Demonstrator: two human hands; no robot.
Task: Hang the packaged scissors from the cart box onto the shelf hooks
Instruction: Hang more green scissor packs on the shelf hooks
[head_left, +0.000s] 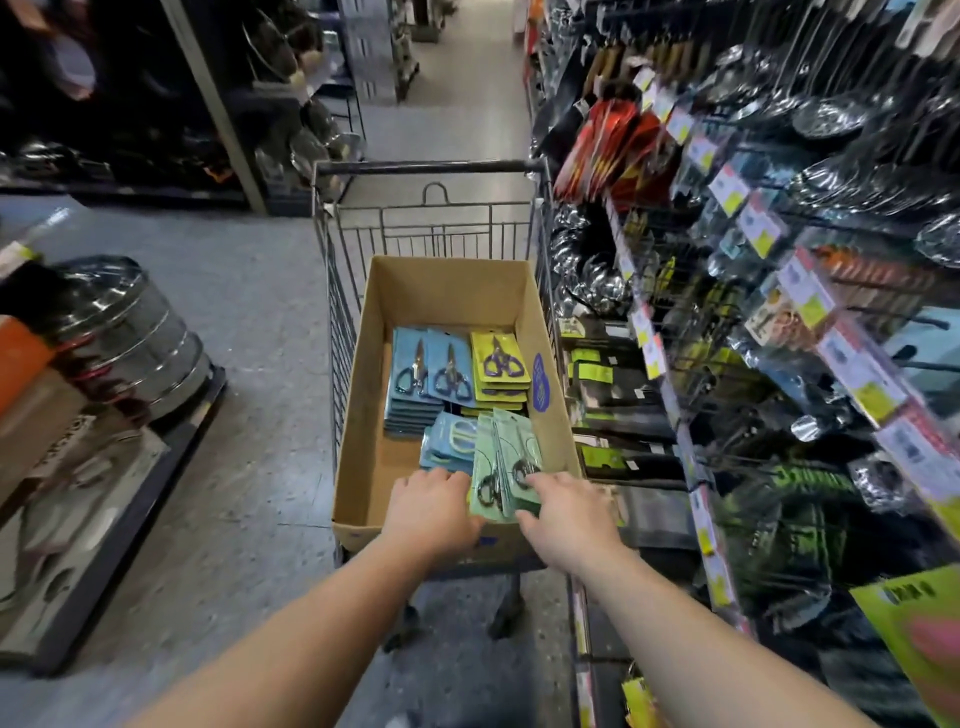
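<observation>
While the shelf (779, 291) runs down your right side with its hooks crowded with hanging goods, the cart (431, 171) stands straight ahead of you, just beside it, and the box (447, 291) sits inside the cart. The scissors lie in the near half of the box: blue packs (415, 374) and yellow packs (498, 364) stacked flat further in, pale blue packs (449, 441) nearer, and a leaning bundle of green packs (501, 457) against the near right wall, right at your hands.

Judge these as light, flat cards with a clear blister over the steel; the card is stiff enough to carry by an edge but bends if you squeeze it mid-face, and the plastic looks slick, so a bundle may fan out and slide apart. Take the green packs by the card edges, low on the stack, keeping the top ends free, since the hang holes probably sit there, though you cannot make them out here.

Both your arms reach forward and down over the near box wall. Your left hand (431, 512) lies palm down against the left side of the green bundle, fingers hidden, so you cannot tell whether its grip has closed. Your right hand (563, 512) rests on the bundle's right side, fingers (532, 480) touching the top card and thumb curling under its near edge, a grip just taking hold.
</observation>
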